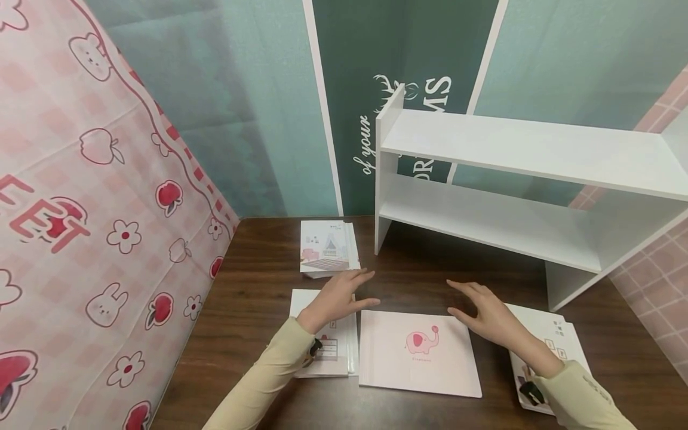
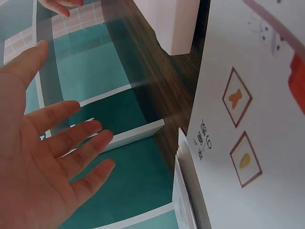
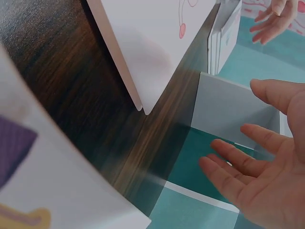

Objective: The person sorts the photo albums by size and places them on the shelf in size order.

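A pale pink book point(image 1: 398, 364) with an elephant on its cover lies flat at the table's front middle. My left hand point(image 1: 340, 297) hovers by its upper left corner, fingers extended and holding nothing. Under that hand and wrist is a white book stack point(image 1: 325, 367), partly hidden by the sleeve. My right hand point(image 1: 486, 313), empty too, has its fingers spread past the pink book's upper right corner. Beneath the right forearm lies another white book stack point(image 1: 567, 334) with small framed pictures on its cover. Both palms show bare in the wrist views.
A white two-tier shelf point(image 1: 494, 227) stands at the back right, its boards bare. Left of it, a stack of books point(image 1: 328, 248) with a building on the cover lies near the wall. A pink patterned cloth point(image 1: 107, 239) hangs along the left side of the dark wooden table point(image 1: 236, 334).
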Tool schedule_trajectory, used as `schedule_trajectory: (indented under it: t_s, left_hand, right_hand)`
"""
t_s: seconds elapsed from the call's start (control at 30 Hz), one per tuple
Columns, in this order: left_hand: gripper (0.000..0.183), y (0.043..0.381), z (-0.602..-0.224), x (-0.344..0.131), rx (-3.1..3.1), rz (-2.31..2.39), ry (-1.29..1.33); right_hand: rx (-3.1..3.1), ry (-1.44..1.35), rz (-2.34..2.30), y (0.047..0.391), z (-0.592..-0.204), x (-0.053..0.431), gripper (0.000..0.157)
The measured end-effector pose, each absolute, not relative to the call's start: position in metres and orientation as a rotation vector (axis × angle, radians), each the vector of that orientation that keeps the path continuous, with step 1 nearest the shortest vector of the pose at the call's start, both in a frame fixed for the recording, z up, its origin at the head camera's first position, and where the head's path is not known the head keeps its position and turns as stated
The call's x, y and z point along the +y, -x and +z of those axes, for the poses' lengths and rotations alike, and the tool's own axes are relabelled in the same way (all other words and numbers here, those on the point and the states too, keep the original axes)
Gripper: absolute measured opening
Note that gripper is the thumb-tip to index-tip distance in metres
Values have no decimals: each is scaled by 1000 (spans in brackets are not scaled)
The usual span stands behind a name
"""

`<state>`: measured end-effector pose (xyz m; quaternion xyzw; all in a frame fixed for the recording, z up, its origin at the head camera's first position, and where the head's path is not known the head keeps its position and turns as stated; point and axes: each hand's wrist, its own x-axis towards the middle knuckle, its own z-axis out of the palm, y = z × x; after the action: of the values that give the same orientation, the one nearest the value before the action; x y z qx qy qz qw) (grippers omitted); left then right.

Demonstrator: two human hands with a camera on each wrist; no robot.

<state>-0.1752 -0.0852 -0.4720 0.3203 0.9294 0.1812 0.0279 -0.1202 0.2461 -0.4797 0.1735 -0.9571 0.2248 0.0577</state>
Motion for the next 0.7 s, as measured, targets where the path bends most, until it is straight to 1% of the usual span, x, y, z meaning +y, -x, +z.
schedule_trajectory:
  t_s: [0.37, 0.7]
  left_hand:
    - [71, 171, -474, -87, 2790, 596, -871]
    - [69, 169, -478, -87, 2763, 585, -838]
  right_hand:
    - [-2959, -506, 701, 117, -483, 249, 59]
    - [-3008, -506, 709, 116, -484, 252, 58]
